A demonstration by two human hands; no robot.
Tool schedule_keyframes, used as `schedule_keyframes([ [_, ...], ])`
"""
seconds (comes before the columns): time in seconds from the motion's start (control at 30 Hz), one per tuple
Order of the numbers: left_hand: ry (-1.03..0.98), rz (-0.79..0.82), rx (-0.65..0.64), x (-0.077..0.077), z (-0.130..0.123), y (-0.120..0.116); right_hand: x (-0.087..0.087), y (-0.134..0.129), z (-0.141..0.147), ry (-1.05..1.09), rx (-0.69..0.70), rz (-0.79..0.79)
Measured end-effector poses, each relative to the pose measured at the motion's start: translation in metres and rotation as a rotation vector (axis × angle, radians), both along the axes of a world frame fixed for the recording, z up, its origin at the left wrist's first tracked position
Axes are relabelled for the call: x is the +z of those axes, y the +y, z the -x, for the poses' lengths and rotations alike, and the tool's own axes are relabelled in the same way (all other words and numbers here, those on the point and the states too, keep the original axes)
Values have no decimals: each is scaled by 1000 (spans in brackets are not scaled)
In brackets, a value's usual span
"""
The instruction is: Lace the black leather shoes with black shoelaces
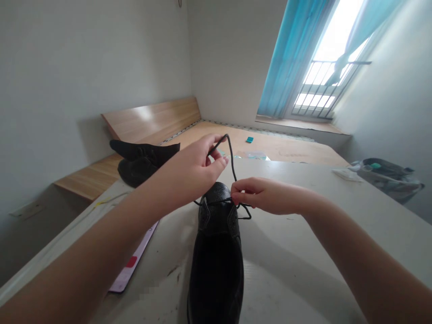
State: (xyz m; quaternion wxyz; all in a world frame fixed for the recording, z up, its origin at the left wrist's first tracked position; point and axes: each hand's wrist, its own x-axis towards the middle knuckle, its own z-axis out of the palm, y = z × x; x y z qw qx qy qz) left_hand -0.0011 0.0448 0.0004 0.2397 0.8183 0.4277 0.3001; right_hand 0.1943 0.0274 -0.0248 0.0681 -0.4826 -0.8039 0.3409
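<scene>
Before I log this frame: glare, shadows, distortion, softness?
Head view: barred window blown out to white, its frame leaning, likely lens distortion; head view: glare patch on the wood-grain board, soft shadow on the white tabletop right of the black lace-up shoe, whose opening goes near-black; head view: raised black shoelace fairly sharp.

Left arm (114,229) and right arm (340,238) bare as far as visible, smooth, slim, thicker toward the frame edge and tapering to narrow, bare wrists (302,198), with left grip (205,164) and right grip (254,194) likewise bare, slender-fingered, a small thumbnail (225,159) showing on the left one.
</scene>
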Motion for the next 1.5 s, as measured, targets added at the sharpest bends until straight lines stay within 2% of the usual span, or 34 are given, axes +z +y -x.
schedule_keyframes([
  [0.1, 299, -125, 55, -7, -3, 0, 0, 0, -2, -19, -18, 50],
  [0.2, 465, -206, -7, -14, -9, -5, -1, 0, -4, -4, 13, 130],
  [0.33, 548, -55, -253, -19, -15, -11, -1, 3, -9, 78, 130, 248],
  [0.43, 538, 13, -287, -16, -15, -13, 1, 5, -13, 162, 157, 271],
  [0.53, 420, 95, -281, -10, -11, -13, 7, 2, -17, 286, 143, 241],
  [0.63, 174, 202, -302, -5, -9, -14, 17, -6, -18, 534, 88, 134],
  [0.73, -26, 214, -329, -3, -10, -18, 25, -16, -13, 741, 25, 61],
  [0.83, -108, 183, -342, -1, -11, -21, 27, -22, -4, 744, 9, -25],
  [1.0, -101, 93, -395, 1, -9, -16, 25, -26, 5, 618, -58, -241],
  [1.2, -91, 174, -307, 1, -9, -13, 28, -23, 6, 598, -196, -558],
  [1.27, -155, 249, -324, 0, -9, -14, 28, -22, 5, 660, -226, -579],
  [1.37, -290, 307, -313, -1, -8, -16, 27, -21, 4, 790, -184, -564],
  [1.5, -442, 254, -222, 2, -6, -16, 27, -25, 4, 893, -153, -506],
])
